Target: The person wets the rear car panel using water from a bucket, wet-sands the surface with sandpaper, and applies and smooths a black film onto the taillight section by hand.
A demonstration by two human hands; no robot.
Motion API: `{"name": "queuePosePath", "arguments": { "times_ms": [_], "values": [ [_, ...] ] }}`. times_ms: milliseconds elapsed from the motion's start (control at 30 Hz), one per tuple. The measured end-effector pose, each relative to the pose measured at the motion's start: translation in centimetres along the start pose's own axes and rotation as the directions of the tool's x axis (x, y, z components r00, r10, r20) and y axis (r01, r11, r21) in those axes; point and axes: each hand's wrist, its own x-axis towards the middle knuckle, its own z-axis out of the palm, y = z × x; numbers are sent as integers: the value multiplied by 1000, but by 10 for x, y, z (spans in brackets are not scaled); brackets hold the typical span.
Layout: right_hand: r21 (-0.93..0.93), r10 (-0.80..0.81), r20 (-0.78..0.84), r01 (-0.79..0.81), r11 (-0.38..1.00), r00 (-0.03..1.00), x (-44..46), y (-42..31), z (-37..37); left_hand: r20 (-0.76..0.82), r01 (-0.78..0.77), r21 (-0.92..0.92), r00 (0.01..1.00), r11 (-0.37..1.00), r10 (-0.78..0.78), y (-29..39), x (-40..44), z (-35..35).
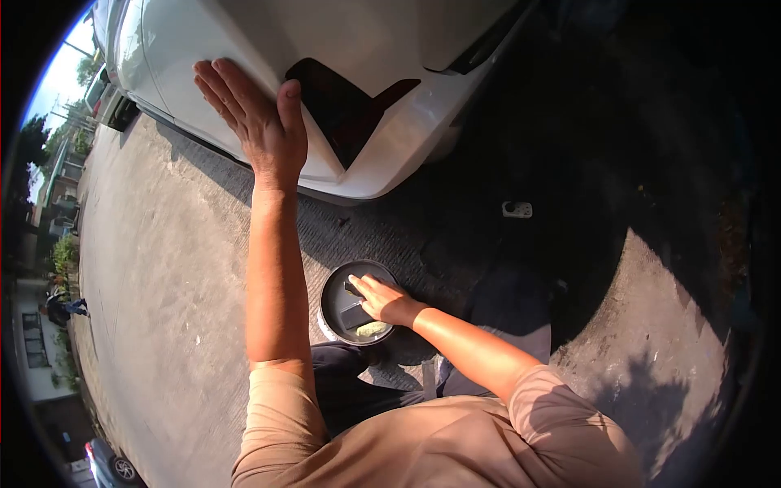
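Head camera showed work apparently unfinished, the left hand (264, 126) open against a white car (342, 41), the right hand (384, 301), grip unclear, at a black item (350, 289) in a tub (332, 303).

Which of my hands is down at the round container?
Your right hand, with its fingers inside the rim of the round container; your left hand is up at the white car.
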Motion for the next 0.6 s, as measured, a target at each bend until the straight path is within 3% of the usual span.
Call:
{"name": "queuePosePath", "arguments": {
  "times_ms": [100, 233, 333, 400, 600],
  "values": [
    [-70, 148, 41, -145, 987, 988, 3, 10, 5, -47, 18, -57, 999, 998, -21, 8, -17, 15],
    [-137, 104, 78, -92, 986, 992, 11, 20, 10, -104, 200, -115, 972, 973, -212, 28, -28, 28],
    [-181, 119, 57, -107, 978, 991, 10, 29, 12, -168, 227, -121, 955, 966, -245, 36, -42, 42],
    [-206, 137, 22, -130, 970, 990, 1, 33, 14, -180, 201, -98, 959, 975, -216, 36, -57, 50],
    [-281, -10, 2, 11, 960, 1000, -14, 38, 26, -185, 145, -68, 970, 987, -155, 33, -103, 66]
  ]
}}
